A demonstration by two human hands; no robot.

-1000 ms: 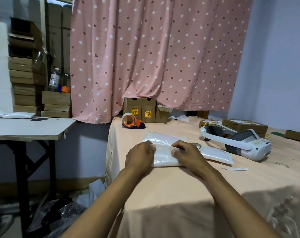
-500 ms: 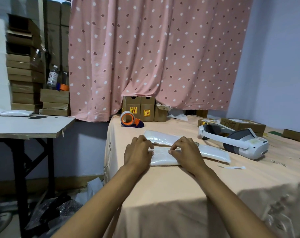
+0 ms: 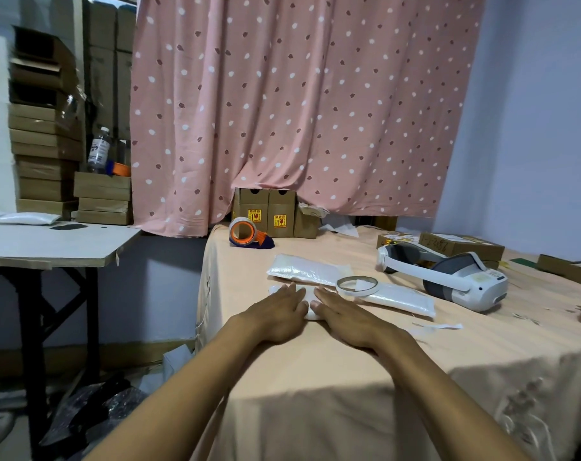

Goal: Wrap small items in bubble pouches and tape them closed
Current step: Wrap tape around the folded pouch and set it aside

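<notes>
Pressing fingers [image 3: 290, 293]: we lay them straight and flat on the pouch [image 3: 309, 294], gripping nothing.
Left hand [image 3: 276, 316]: palm down over the pouch's left part.
Right hand [image 3: 347, 316]: palm down over its right part, our thumbs nearly meeting.
Pouch: on the table [image 3: 315, 367], near its left edge.
Spare pouches [image 3: 307, 269]: just behind our fingertips.
Tape ring [image 3: 357, 285]: on the spare pouches, just beyond our right fingers.
Dispenser [image 3: 249, 232]: farther back.
Headset [image 3: 448, 277]: to the right.
</notes>
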